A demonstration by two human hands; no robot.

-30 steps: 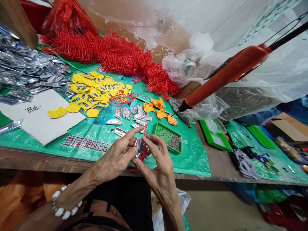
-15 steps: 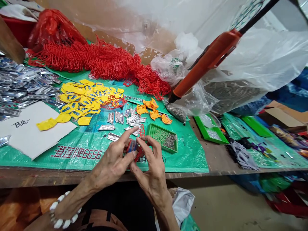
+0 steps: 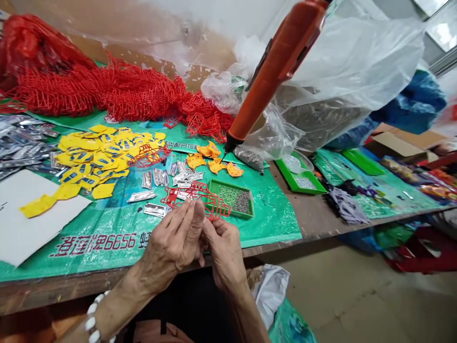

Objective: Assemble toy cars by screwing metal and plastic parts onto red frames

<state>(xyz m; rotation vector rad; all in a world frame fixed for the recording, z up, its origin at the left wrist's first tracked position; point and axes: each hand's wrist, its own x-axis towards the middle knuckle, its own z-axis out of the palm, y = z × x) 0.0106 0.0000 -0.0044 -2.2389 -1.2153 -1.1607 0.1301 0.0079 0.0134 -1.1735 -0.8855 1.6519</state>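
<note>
A red openwork plastic frame sticks out beyond my fingertips, above the green sheet. My left hand is closed at its near end, the fingers pressed together and the thumb raised alongside. My right hand pinches the same end between thumb and bent fingers. Whatever sits between the palms is hidden. Just past the frame lie several silvery plates. A green tray of small screws stands at the frame's right, partly behind it.
An orange electric screwdriver hangs tip-down over the orange plastic pieces. Yellow pieces are heaped at left beside white card. A long pile of red frames lies behind. Another green tray is on the right.
Both hands have turned, and the red frame now points away from me over the plates and tray. The red-and-blue part seen between the fingers is now hidden. The view has swung right.
</note>
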